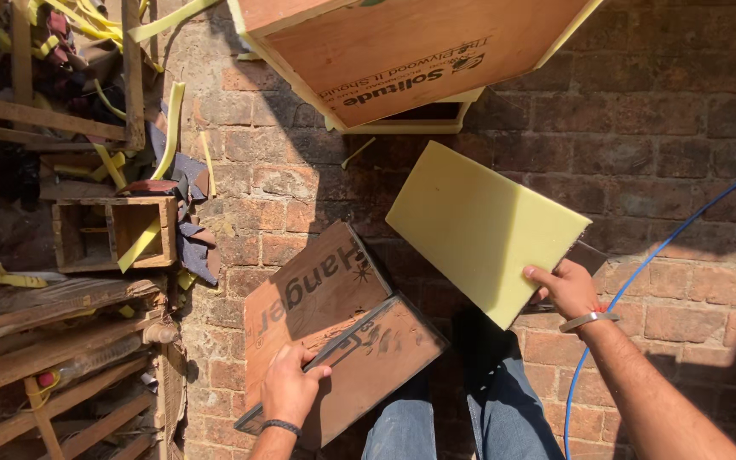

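While hands grip — plywood box [334,328], foam sheet [483,226], timber clutter [53,341].

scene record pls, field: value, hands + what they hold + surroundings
left hand: grips the edge of a plywood box, which is tilted over the person's knees
right hand: holds a yellow foam slab by its lower corner, lifted clear of the box
right wrist: metal bangle
left wrist: dark band
floor: brick paving
ahead: second plywood box with foam trim
left side: wooden frames, foam strips
right side: blue cable
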{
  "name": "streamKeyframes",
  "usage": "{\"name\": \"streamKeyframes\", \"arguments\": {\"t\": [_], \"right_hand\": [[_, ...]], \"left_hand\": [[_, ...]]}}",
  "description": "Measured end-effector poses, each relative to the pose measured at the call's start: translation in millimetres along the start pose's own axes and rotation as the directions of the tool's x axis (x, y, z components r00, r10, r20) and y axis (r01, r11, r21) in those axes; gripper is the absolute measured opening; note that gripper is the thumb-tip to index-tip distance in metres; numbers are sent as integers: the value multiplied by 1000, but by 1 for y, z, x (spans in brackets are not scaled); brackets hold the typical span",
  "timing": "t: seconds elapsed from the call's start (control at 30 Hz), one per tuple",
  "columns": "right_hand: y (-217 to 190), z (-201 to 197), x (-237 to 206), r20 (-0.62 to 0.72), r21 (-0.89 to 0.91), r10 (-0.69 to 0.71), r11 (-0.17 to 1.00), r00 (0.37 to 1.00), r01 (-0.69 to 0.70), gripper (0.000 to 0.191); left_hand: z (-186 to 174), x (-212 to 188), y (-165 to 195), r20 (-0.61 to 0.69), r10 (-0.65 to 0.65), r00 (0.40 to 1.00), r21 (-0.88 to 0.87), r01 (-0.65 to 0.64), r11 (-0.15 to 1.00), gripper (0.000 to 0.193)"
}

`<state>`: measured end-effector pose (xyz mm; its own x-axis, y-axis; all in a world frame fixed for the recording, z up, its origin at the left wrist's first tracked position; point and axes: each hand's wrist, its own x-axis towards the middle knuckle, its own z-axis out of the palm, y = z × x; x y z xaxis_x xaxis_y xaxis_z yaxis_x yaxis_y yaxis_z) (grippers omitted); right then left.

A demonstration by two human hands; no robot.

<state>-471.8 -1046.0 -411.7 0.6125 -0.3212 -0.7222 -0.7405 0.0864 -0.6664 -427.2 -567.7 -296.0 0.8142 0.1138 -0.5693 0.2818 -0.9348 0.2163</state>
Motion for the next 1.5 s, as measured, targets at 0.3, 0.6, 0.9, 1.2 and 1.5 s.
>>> {"name": "streamKeyframes", "arguments": {"t": [0.3, 0.6, 0.9, 1.2, 1.5], "right_hand": [[-37, 117, 62, 371, -234, 23, 970, 928, 70, 39], [-49, 133, 69, 50, -476, 344, 833, 938, -281, 40], [-99, 234, -148, 656, -140, 25, 986, 754, 90, 56], [-257, 229, -246, 309, -23, -271, 956, 912, 292, 48], [-382, 209, -203, 412, -689, -338, 493, 846, 532, 67]], "left_hand": [[-70, -44, -118, -92, -395, 914, 43, 400, 915, 41], [-59, -61, -221, 103, -646, 757, -517, 595, 615, 41], [-154, -100, -75, 2, -516, 857, -689, 375, 620, 30], [-205, -106, -15, -47, -220, 974, -964, 14, 265, 19], [-124, -105, 54, 262, -134, 956, -960, 272, 65, 29]]}}
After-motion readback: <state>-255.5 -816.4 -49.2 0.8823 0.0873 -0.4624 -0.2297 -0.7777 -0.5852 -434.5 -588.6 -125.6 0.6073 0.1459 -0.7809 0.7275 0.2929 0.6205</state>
